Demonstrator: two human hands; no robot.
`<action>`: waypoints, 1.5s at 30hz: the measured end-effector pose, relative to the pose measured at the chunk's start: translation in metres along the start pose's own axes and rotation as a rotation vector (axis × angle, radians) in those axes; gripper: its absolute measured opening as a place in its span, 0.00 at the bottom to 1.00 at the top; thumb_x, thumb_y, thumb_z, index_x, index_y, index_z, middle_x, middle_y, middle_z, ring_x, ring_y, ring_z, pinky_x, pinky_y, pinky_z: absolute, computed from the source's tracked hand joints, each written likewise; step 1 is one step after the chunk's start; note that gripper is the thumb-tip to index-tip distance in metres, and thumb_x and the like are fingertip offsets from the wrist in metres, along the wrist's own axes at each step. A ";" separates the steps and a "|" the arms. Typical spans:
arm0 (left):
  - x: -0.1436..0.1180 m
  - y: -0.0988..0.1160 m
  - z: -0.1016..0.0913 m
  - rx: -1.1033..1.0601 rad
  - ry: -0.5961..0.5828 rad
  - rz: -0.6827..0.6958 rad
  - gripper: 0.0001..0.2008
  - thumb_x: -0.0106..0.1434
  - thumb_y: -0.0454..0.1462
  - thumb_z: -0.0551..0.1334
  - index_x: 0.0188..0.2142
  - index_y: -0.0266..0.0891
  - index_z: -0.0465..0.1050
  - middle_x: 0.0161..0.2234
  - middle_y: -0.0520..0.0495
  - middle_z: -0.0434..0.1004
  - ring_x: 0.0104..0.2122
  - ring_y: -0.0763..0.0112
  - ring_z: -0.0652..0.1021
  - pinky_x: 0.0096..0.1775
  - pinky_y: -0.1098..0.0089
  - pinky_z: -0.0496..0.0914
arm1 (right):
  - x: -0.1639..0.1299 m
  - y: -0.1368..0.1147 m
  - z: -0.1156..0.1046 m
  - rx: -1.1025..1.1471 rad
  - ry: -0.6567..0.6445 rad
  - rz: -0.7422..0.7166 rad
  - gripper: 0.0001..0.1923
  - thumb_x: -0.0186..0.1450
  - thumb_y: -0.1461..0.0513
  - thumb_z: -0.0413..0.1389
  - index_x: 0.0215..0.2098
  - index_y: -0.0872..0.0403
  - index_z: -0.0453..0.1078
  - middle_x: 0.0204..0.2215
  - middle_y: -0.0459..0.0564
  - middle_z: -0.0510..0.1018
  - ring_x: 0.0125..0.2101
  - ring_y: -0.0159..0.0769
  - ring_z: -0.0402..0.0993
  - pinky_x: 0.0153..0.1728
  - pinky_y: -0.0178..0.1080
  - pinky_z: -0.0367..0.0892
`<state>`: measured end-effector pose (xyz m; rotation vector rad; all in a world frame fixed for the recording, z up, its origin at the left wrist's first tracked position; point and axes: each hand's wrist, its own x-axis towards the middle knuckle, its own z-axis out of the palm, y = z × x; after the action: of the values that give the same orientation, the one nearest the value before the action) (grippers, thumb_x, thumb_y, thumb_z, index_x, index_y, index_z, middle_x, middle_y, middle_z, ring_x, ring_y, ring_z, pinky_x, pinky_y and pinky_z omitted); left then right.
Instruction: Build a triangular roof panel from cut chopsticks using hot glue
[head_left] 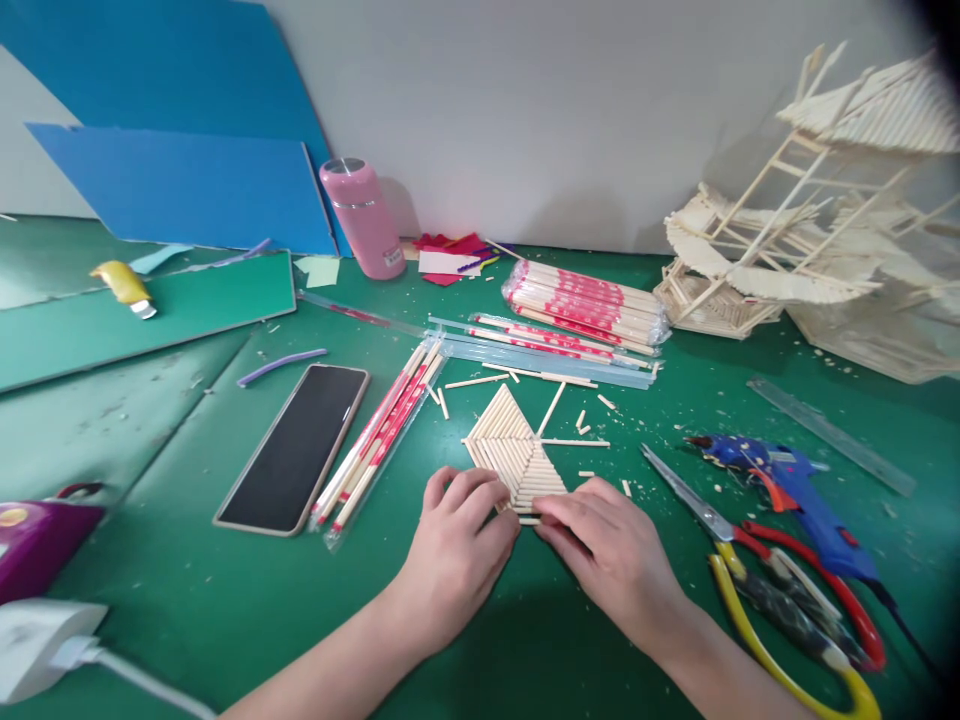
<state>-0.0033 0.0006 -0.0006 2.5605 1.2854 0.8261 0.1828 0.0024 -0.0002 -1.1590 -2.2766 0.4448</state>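
A flat panel of short wooden sticks [517, 447], laid in slanting rows that meet along ridges, lies on the green table before me. My left hand [461, 550] is closed at the panel's near left edge, fingers curled, its fingertips on one end of a short wooden stick [529, 520]. From the other side, my right hand [611, 550] pinches that stick's right end between thumb and fingers. The stick lies along the panel's near edge. Two bare sticks [574, 442] reach out from the panel's right side. My fingers partly hide the near corners.
Chopstick packs [386, 430] and a phone [296, 450] lie left. A larger chopstick bundle [585, 305] and pink flask [364, 220] stand behind. Scissors [697, 500], yellow-handled pliers [731, 600] and a blue glue gun [795, 490] lie right. A stick-built model [810, 220] stands back right.
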 end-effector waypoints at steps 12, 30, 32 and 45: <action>-0.002 -0.001 0.002 0.009 -0.016 0.010 0.06 0.62 0.30 0.54 0.32 0.37 0.69 0.37 0.45 0.73 0.43 0.60 0.70 0.42 0.58 0.61 | -0.009 0.005 -0.010 0.053 0.018 0.130 0.14 0.62 0.62 0.53 0.47 0.51 0.63 0.39 0.51 0.72 0.40 0.37 0.68 0.37 0.39 0.68; 0.001 -0.002 0.000 -0.031 -0.038 0.018 0.05 0.60 0.28 0.55 0.33 0.35 0.69 0.37 0.43 0.71 0.43 0.59 0.69 0.41 0.59 0.67 | -0.024 0.013 -0.020 0.088 0.046 0.236 0.07 0.63 0.66 0.51 0.36 0.54 0.71 0.31 0.50 0.74 0.33 0.34 0.70 0.35 0.38 0.68; 0.000 -0.002 0.000 -0.038 -0.035 0.019 0.06 0.60 0.28 0.55 0.33 0.35 0.69 0.38 0.42 0.71 0.43 0.58 0.69 0.41 0.59 0.67 | -0.025 0.014 -0.020 0.084 0.046 0.228 0.07 0.63 0.66 0.51 0.36 0.54 0.71 0.31 0.50 0.74 0.33 0.34 0.70 0.34 0.38 0.69; 0.000 0.001 0.001 -0.155 0.010 -0.144 0.08 0.60 0.30 0.56 0.40 0.37 0.65 0.40 0.43 0.67 0.41 0.65 0.70 0.42 0.65 0.69 | -0.027 0.016 -0.016 0.051 0.067 0.219 0.07 0.63 0.64 0.51 0.36 0.53 0.71 0.31 0.50 0.74 0.33 0.36 0.71 0.33 0.39 0.69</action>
<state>-0.0019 0.0000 -0.0015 2.3179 1.3343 0.8741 0.2156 -0.0095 -0.0036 -1.3828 -2.0780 0.5357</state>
